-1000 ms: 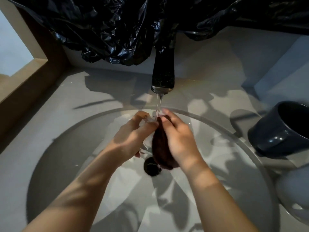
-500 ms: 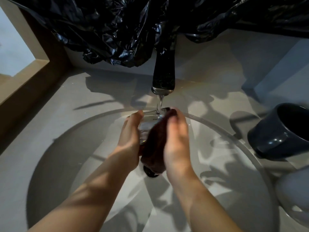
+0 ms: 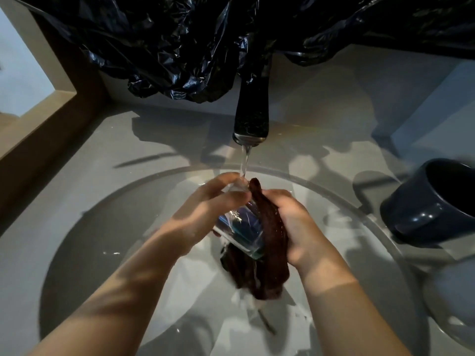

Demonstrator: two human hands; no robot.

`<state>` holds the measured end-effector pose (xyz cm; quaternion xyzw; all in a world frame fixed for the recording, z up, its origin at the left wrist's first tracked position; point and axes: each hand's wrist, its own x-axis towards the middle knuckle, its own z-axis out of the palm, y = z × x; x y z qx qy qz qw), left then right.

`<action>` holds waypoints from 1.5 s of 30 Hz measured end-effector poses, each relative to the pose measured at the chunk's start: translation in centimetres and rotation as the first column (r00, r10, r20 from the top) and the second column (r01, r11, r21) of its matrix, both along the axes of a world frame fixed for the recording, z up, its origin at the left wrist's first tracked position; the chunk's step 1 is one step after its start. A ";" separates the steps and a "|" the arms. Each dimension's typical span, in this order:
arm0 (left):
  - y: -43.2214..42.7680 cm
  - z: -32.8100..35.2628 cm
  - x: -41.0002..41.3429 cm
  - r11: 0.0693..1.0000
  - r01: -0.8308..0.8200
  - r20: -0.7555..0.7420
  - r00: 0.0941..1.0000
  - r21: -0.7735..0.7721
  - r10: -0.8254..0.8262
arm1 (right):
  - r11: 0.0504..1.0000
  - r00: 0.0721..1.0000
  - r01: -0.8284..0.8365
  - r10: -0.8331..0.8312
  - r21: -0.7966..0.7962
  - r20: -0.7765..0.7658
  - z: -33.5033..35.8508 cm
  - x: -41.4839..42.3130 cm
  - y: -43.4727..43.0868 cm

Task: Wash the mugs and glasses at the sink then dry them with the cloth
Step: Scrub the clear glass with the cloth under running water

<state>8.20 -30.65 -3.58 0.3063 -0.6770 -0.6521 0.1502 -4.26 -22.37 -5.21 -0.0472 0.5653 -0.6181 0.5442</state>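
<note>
A clear drinking glass (image 3: pixel 240 228) is tilted over the round sink basin (image 3: pixel 108 227), under the thin stream from the dark faucet (image 3: pixel 251 116). My left hand (image 3: pixel 205 211) grips the glass from the left, fingers curled over its upper end. My right hand (image 3: pixel 295 224) grips a wet dark brown cloth (image 3: pixel 270 242) and presses it against the glass's right side; the cloth hangs down over the drain. A dark blue mug (image 3: pixel 431 201) lies tilted on the counter at the right.
Crumpled black plastic sheeting (image 3: pixel 180 47) hangs behind and above the faucet. A pale rounded object (image 3: pixel 452 299) sits at the right edge below the mug. A wooden frame (image 3: pixel 38 119) borders the grey counter on the left.
My hands have lowered and turned the glass so its base tips toward me. My right hand slid down the cloth, which now hangs lower over the drain. Water keeps running.
</note>
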 end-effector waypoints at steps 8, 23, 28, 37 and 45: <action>0.1 -0.1 -0.9 0.883 -0.239 -0.121 0.943 0.405 0.311 | 0.953 0.880 0.255 -0.298 -0.161 -0.370 1.2 3.2 -0.2; 0.3 -0.9 -0.6 0.855 0.064 -0.106 0.994 0.515 -0.011 | 0.961 0.894 0.119 -0.213 -0.251 -0.393 1.9 2.3 -0.7; -0.2 -0.6 -0.5 0.852 0.099 -0.111 0.993 0.515 -0.048 | 0.967 0.783 0.166 -0.248 -0.193 -0.570 1.3 2.5 -0.4; -2.6 -1.0 1.2 0.657 0.268 -0.210 0.963 0.705 -0.167 | 0.860 0.713 -0.495 0.320 -0.124 -0.624 2.2 0.6 1.8; -1.7 -1.4 0.2 0.832 -0.129 -0.158 0.955 0.540 0.251 | 0.987 0.756 -0.071 -0.042 -0.145 -0.653 1.6 1.4 0.7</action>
